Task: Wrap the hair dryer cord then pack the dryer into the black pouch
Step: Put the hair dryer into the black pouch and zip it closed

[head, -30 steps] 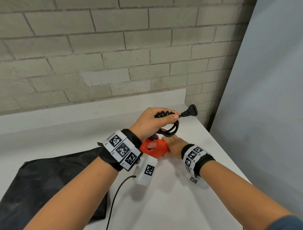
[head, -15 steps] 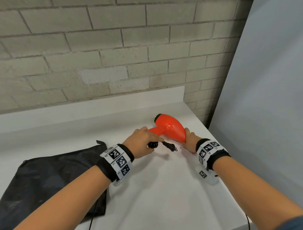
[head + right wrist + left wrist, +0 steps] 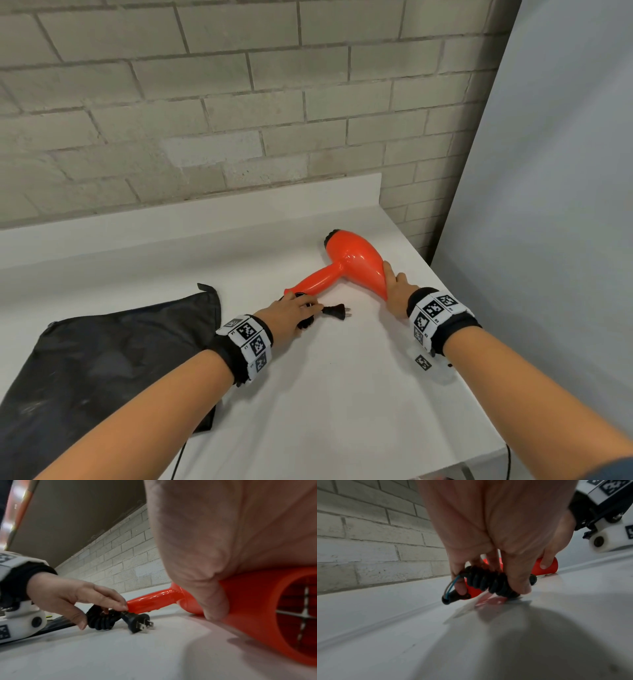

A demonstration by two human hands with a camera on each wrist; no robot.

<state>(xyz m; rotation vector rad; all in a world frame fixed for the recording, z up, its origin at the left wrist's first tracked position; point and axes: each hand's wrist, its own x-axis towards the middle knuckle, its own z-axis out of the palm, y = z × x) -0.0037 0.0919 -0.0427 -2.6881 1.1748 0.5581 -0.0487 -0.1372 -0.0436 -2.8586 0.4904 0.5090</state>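
Left hand: the left hand (image 3: 291, 313) is down low on the worktop (image 3: 335, 394), with its fingers (image 3: 109, 599) curled over the black cord bundle (image 3: 101, 619), pinching it.
Right hand: the right hand (image 3: 395, 291) lies on the wide end of the hair dryer (image 3: 352, 265); its fingers wrap over the round red body and hold it.
Plug: the plug (image 3: 337, 311) sticks out just past the left fingertips, between the two hands, prongs pointing toward the right hand.
Hair dryer: it lies on its side on the worktop. Its handle points at the left hand and ends right by the cord bundle.
Black pouch: the black pouch (image 3: 102, 359) lies flat beside the left wrist, on the outer side.
Wall: a pale brick wall (image 3: 205, 120) stands beyond both hands.
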